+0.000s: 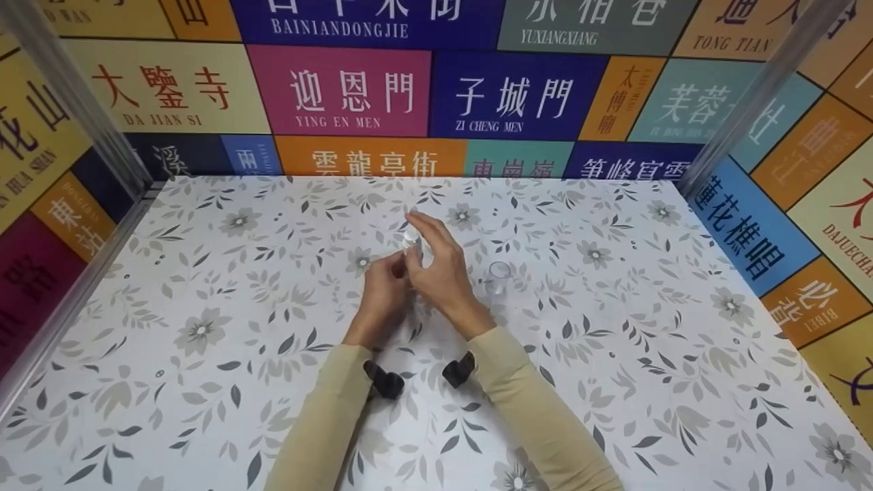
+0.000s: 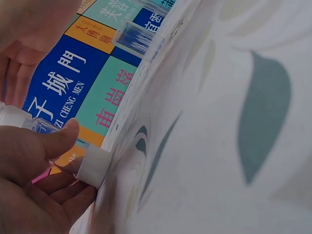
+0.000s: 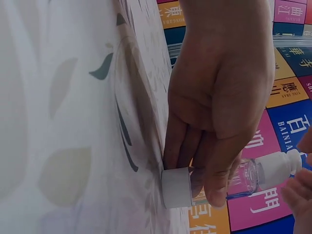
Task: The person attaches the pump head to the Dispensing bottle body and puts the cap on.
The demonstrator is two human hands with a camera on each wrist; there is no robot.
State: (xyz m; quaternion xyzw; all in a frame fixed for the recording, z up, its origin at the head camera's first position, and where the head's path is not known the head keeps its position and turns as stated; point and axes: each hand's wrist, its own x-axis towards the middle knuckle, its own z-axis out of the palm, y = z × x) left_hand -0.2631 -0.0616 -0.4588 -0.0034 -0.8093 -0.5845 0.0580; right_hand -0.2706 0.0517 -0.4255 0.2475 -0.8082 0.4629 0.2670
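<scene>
A small clear bottle with a white base and white top stands upright at mid-table. My left hand grips its body, the thumb across the clear wall, as both wrist views show. The base is at or just above the cloth; I cannot tell if it touches. Beside and above the bottle's top is my right hand, its fingers extended. In the right wrist view its fingertips come close to the white top; contact is unclear. A clear cylindrical cap sits right of the hands.
A white cloth with grey leaves and flowers covers the table. Colourful panels with Chinese lettering rise behind and at both sides. Clear strips line the corners. Each sleeve has a black wrist device near its cuff.
</scene>
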